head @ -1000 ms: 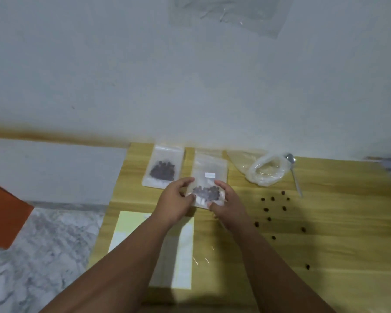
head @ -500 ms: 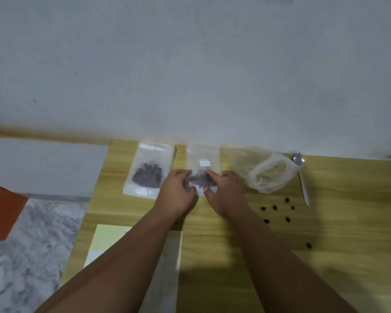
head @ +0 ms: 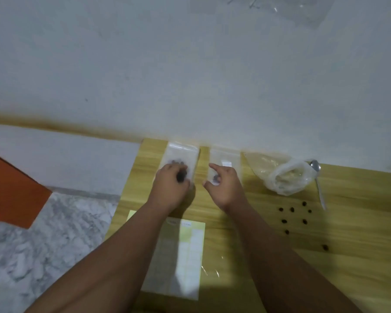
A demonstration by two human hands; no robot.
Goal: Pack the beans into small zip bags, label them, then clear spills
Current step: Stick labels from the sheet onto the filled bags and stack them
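Two small clear zip bags with dark beans lie side by side at the table's far edge. My left hand covers the lower part of the left zip bag, its fingers curled over the beans inside. The right zip bag carries a small white label. My right hand hovers over that bag's lower half with fingers loosely spread, gripping nothing. Several loose beans lie scattered on the wood to the right.
A crumpled larger plastic bag and a metal spoon lie at the back right. A sheet of labels in clear film lies near me between my forearms. The wooden table ends at the left above a marble floor; a wall is behind.
Both hands held the labelled bag; it now lies flat by the wall. My right hand has let go of it and my left hand has moved over to the left bag.
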